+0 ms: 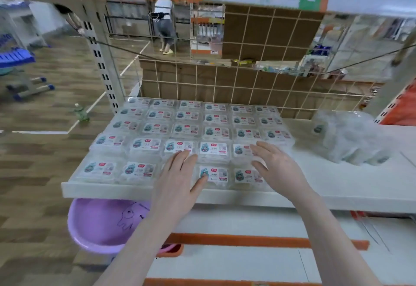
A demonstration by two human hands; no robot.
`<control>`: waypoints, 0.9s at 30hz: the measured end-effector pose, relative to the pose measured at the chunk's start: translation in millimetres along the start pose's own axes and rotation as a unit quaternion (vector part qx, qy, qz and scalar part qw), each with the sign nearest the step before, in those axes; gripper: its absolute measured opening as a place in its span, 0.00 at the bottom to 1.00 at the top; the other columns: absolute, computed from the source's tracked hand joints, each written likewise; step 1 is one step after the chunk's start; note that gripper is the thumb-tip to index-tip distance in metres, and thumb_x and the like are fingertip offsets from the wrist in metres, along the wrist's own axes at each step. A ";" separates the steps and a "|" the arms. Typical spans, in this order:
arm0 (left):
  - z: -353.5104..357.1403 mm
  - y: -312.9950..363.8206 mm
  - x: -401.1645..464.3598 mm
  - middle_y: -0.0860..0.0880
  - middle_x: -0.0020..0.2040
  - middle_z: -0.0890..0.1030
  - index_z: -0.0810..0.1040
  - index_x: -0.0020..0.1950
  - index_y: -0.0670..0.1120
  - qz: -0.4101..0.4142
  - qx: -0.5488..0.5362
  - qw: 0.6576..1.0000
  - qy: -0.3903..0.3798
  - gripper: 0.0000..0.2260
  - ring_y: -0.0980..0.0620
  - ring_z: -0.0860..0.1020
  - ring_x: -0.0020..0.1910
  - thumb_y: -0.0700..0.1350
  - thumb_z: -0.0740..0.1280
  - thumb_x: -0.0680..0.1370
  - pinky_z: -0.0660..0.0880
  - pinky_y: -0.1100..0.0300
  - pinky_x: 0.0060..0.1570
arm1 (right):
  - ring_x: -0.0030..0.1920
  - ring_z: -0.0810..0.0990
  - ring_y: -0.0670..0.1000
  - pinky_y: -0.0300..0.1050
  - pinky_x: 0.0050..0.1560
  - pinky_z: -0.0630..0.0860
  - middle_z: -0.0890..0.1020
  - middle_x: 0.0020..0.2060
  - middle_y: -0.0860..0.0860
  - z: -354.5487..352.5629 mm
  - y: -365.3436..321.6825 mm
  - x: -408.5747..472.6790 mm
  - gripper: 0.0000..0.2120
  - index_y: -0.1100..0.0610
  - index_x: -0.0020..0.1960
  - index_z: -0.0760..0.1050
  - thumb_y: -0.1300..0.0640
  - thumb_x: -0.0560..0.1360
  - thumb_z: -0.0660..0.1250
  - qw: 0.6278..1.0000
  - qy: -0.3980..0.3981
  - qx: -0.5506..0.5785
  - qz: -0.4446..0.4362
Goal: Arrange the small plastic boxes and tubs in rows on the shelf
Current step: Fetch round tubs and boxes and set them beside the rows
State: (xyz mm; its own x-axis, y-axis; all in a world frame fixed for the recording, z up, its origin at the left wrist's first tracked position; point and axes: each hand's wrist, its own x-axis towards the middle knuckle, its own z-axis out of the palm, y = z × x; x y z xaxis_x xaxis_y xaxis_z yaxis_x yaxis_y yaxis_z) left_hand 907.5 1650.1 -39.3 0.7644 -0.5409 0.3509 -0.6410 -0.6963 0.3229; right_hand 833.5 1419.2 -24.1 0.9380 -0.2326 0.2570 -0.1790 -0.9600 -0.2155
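White shelf (337, 186) holding rows of small boxes (213, 132), left hand (177, 180) and right hand (276, 168) lying flat and open on the front boxes, gripping nothing

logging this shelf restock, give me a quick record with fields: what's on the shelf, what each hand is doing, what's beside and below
shelf: white, holds clear plastic boxes with printed labels, laid flat in neat rows
left hand: fingers straight, resting flat on the front boxes, thumb touching a label
right hand: fingers straight, flat on the boxes at the right end
beside: plastic bag of more boxes on the shelf, to the right
below: purple basin under the shelf's left end
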 end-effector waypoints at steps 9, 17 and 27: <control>18.5 30.0 12.4 0.47 0.71 0.67 0.68 0.70 0.44 0.075 -0.032 0.996 -0.045 0.24 0.47 0.61 0.72 0.55 0.61 0.78 0.57 0.55 0.71 | 0.53 0.79 0.62 0.54 0.51 0.76 0.81 0.53 0.60 -16.5 32.2 -90.1 0.18 0.65 0.60 0.76 0.59 0.72 0.71 0.980 0.089 -0.044 0.175; 51.3 139.3 26.5 0.50 0.75 0.61 0.62 0.74 0.48 0.148 -0.054 0.984 -0.080 0.25 0.50 0.58 0.74 0.57 0.58 0.79 0.57 0.56 0.71 | 0.57 0.76 0.61 0.53 0.55 0.71 0.79 0.57 0.59 -54.9 105.1 -171.2 0.20 0.65 0.63 0.73 0.56 0.75 0.68 0.937 0.124 -0.052 0.322; 132.0 370.2 14.6 0.50 0.76 0.60 0.59 0.76 0.48 0.203 -0.086 0.970 -0.100 0.28 0.51 0.57 0.74 0.58 0.59 0.79 0.58 0.58 0.70 | 0.66 0.69 0.53 0.43 0.63 0.64 0.73 0.65 0.54 -129.5 269.6 -289.4 0.23 0.60 0.70 0.67 0.50 0.79 0.60 0.914 0.139 -0.102 0.366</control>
State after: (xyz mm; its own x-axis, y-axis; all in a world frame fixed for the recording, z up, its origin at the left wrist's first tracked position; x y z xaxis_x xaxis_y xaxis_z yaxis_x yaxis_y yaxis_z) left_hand 690.5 1322.2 -30.7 0.4337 -0.8467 0.3081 -0.8809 -0.3266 0.3425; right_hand 475.3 1207.4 -34.6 0.4378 -0.8282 0.3498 -0.8073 -0.5334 -0.2525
